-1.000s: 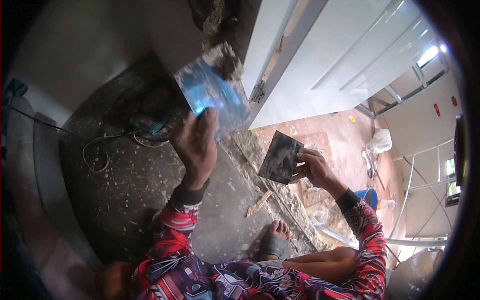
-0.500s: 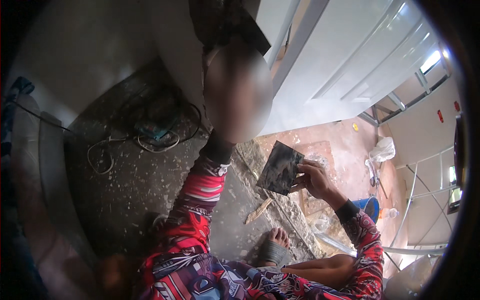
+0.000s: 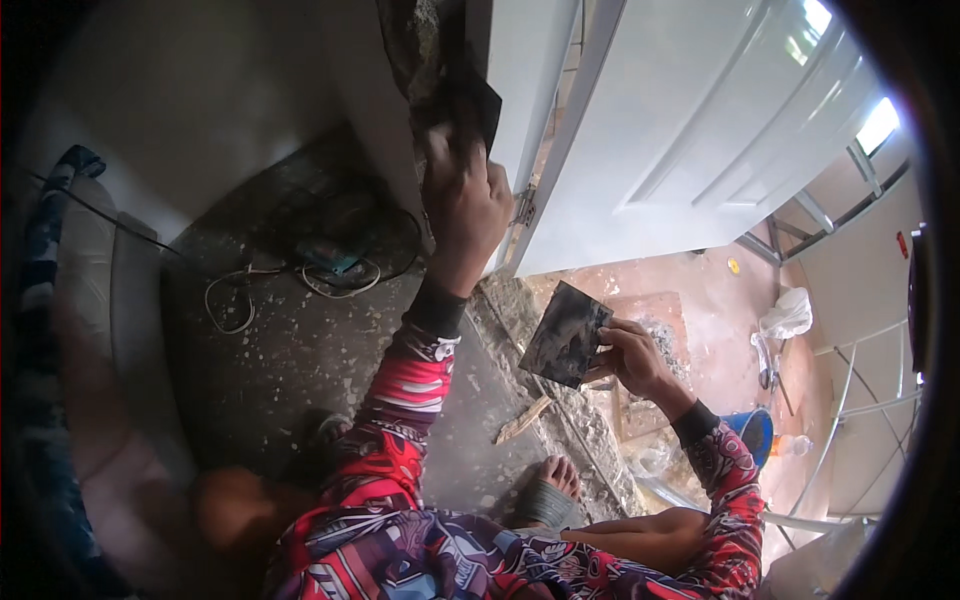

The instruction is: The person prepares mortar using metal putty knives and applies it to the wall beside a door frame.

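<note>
Reaching up and away from me, my left hand (image 3: 465,210) is closed round a dark flat blade (image 3: 487,112), partly hidden by the fingers. The blade lies close to the rough, broken wall edge (image 3: 425,45) beside the white door frame (image 3: 530,80); whether it touches cannot be made out. Lower and to the right, my right hand (image 3: 635,360) grips one edge of a dark rectangular plate (image 3: 566,335), with the thumb and fingers on either side. Grey smears cover the plate's upward face. It is held tilted above the floor.
A white panelled door (image 3: 680,130) stands open at the upper right. A green power tool (image 3: 335,264) with a cable lies on the spattered floor at left. A wood scrap (image 3: 523,419) lies by the broken threshold, near my foot (image 3: 550,492). A blue bucket (image 3: 752,432) stands at right.
My left hand and its blade have shifted slightly down and left in view, and the hand shows less blur. The right hand still holds the plate, almost in the same place.
</note>
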The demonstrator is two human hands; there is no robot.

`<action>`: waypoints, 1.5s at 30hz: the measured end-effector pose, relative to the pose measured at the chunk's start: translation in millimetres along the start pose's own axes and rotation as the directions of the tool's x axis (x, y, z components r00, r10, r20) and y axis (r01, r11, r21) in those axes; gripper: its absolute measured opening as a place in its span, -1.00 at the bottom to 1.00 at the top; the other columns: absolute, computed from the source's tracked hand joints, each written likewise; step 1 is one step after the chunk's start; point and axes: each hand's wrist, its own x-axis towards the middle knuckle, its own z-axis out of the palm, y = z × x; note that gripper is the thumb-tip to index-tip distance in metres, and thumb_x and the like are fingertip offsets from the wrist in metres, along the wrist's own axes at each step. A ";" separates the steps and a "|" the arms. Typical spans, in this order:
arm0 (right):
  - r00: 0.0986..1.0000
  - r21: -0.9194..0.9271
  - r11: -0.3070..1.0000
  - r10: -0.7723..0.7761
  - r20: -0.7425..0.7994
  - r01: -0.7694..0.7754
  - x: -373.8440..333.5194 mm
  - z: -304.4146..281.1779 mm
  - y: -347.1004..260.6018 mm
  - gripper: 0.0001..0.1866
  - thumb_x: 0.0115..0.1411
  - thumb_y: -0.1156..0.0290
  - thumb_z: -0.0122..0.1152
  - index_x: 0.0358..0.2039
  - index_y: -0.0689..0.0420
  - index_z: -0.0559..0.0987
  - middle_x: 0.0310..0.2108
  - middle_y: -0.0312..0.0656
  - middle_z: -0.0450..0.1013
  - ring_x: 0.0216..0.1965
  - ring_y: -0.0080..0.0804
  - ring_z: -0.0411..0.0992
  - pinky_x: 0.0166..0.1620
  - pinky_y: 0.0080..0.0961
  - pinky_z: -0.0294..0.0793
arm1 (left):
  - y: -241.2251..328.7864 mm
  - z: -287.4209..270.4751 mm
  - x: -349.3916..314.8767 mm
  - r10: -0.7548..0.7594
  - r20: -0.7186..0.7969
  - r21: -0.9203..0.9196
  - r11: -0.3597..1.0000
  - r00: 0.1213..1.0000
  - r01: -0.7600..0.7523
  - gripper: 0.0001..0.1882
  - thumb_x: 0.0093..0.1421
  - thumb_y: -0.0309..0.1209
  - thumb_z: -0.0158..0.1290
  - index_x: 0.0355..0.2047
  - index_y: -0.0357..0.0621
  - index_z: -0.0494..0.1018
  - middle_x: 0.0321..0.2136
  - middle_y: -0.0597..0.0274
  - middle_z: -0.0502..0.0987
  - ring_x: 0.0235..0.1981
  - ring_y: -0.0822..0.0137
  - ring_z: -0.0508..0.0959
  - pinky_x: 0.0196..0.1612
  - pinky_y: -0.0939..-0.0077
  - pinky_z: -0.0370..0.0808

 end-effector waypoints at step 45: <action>0.998 -0.032 0.998 -0.061 0.013 0.062 -9.2 12.2 -15.9 -0.84 0.34 0.49 -0.11 -0.19 0.31 0.38 -0.26 -0.08 0.43 -0.38 -0.13 0.60 -0.30 -0.21 0.73 | 43.7 -89.7 82.0 -0.513 0.338 -0.676 0.451 0.789 0.583 -0.75 0.28 -0.39 0.00 -0.41 -0.39 0.35 -0.58 0.11 0.48 -0.76 0.40 0.46 -0.77 0.51 0.44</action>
